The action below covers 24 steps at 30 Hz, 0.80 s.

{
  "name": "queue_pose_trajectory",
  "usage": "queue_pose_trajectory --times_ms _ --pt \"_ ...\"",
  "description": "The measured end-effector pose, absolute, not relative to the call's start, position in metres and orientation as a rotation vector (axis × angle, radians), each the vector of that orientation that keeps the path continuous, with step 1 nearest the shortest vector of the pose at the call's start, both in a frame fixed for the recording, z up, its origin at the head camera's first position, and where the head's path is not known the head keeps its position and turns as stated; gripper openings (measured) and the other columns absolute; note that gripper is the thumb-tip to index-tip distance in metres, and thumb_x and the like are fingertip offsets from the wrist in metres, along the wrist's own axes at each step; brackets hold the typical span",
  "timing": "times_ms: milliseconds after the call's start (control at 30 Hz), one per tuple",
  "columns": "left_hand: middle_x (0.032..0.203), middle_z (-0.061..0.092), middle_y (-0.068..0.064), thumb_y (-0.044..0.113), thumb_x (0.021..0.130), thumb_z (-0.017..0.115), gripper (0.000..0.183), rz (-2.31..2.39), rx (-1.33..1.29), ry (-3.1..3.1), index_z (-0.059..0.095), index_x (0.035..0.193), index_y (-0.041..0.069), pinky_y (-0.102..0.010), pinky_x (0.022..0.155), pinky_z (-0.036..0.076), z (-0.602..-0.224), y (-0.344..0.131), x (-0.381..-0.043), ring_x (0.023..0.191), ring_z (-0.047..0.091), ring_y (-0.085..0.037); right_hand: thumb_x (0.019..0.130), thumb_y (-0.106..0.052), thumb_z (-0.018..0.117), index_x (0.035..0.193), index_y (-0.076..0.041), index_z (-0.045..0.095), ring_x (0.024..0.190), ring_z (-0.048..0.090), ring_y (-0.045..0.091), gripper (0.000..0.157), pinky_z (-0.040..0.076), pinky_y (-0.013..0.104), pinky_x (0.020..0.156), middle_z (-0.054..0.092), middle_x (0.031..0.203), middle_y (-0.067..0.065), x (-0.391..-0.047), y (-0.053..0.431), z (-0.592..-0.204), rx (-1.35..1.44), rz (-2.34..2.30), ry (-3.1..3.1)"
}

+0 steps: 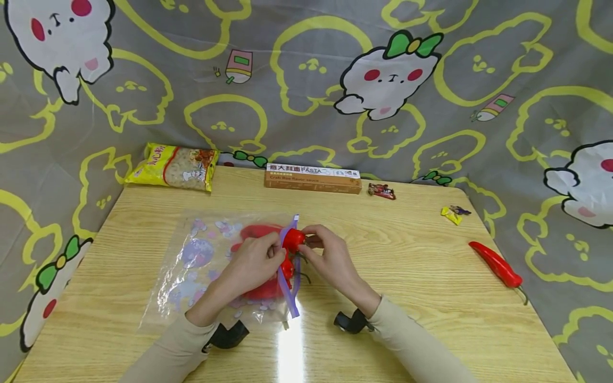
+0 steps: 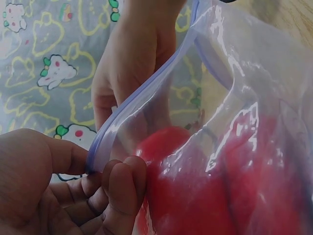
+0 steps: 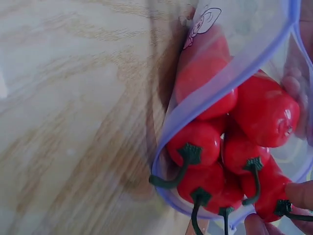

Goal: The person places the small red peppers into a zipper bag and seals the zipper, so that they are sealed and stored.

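Observation:
A clear zip bag (image 1: 196,282) with a pastel print and a purple zip edge (image 2: 129,103) lies on the table, its mouth spread open towards the right. Inside it are several red chili peppers (image 3: 195,137), most with green stems pointing out of the mouth. My left hand (image 1: 251,263) pinches the bag's edge between thumb and fingers, beside the peppers. At the opening, my right hand (image 1: 332,258) holds one red chili pepper (image 3: 269,193) near its stem end, with the pepper's body inside the bag. The bag's film partly veils the peppers in the left wrist view.
Another red chili pepper (image 1: 496,264) lies at the table's right edge. Along the back are a yellow food packet (image 1: 174,166), a pasta box (image 1: 312,180) and a small red-brown wrapped snack (image 1: 381,191). Small yellow and dark wrapped sweets (image 1: 452,214) lie at the right rear.

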<state>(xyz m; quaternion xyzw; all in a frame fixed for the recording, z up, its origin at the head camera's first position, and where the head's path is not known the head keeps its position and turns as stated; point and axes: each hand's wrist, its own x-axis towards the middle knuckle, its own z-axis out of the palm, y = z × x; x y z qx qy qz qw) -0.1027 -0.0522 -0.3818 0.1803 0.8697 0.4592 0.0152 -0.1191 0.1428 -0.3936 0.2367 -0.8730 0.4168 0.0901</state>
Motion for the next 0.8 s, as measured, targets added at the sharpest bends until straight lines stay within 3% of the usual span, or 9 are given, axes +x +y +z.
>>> queue_pose_trajectory --times_ms 567,800 --pt "0.052 0.046 0.006 0.013 0.086 0.053 0.016 1.415 0.58 2.721 0.048 0.071 0.014 -0.02 0.039 0.029 -0.38 -0.053 -0.103 0.041 0.042 -0.005 0.086 -0.007 0.062 0.12 -0.006 0.058 0.095 0.062 0.017 0.034 0.052 0.027 0.077 0.06 0.112 0.006 -0.118 0.132 -0.403 0.764 1.083 -2.657" --pt "0.053 0.045 0.006 0.012 0.085 0.053 0.015 1.41 0.572 2.731 0.049 0.07 0.015 -0.02 0.04 0.028 -0.38 -0.054 -0.103 0.042 0.039 -0.004 0.087 -0.018 0.062 0.12 -0.007 0.057 0.096 0.061 0.023 0.036 0.051 0.037 0.078 0.06 0.114 0.007 -0.117 0.15 -0.393 0.744 1.05 -2.687"
